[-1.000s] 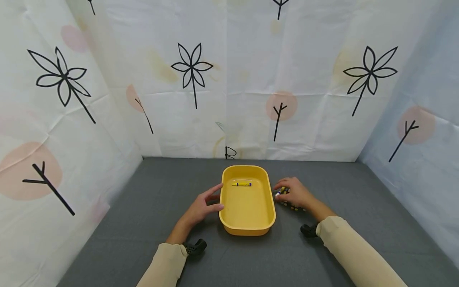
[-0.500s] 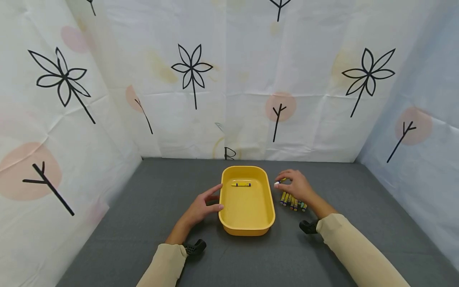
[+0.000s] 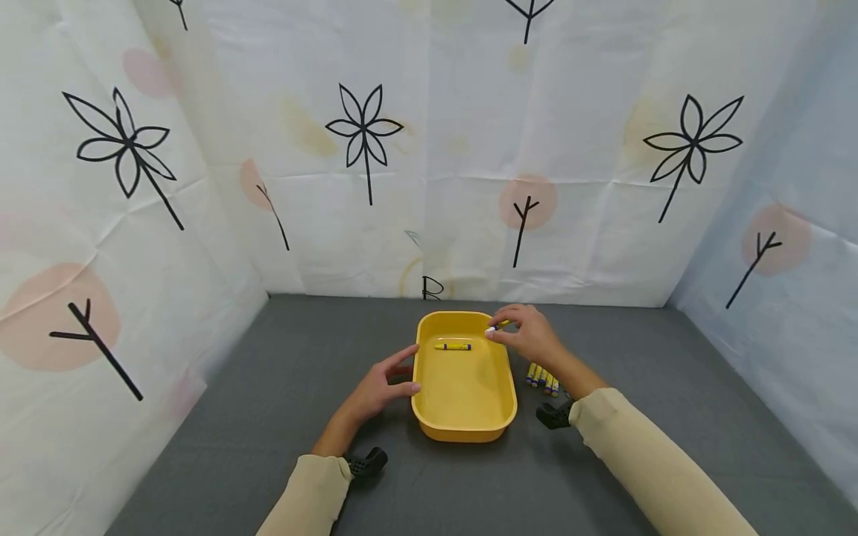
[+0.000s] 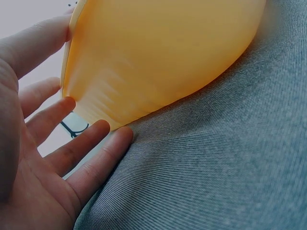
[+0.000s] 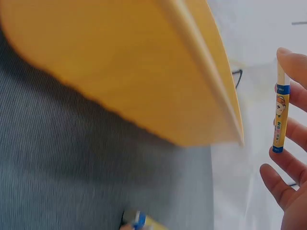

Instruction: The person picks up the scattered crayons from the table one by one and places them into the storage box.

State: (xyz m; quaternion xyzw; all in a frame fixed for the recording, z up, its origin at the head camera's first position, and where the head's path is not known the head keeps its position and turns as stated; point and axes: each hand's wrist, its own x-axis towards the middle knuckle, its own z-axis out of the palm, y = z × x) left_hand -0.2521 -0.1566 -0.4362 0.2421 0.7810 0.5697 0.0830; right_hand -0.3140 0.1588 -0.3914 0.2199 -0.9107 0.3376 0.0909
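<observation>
A yellow tray point(image 3: 464, 402) stands on the dark grey table, with one yellow crayon point(image 3: 453, 347) lying crosswise near its far end. At the tray's left side, my left hand point(image 3: 372, 391) rests its spread fingers and thumb against the rim and outer wall. The left wrist view shows those fingers point(image 4: 98, 165) fairly straight along the tray. My right hand point(image 3: 532, 339) pinches a white crayon point(image 5: 282, 112) in a yellow wrapper with blue bands. It is over the tray's far right rim, the crayon's white tip pointing left.
Several crayons point(image 3: 541, 378) lie in a row on the table right of the tray, partly hidden by my right wrist. A white patterned cloth point(image 3: 462, 149) hangs behind the table point(image 3: 322, 342) and along both sides.
My right hand has lifted the white crayon from beside the row and carried it left to the tray's far right rim. The left hand stays at the tray.
</observation>
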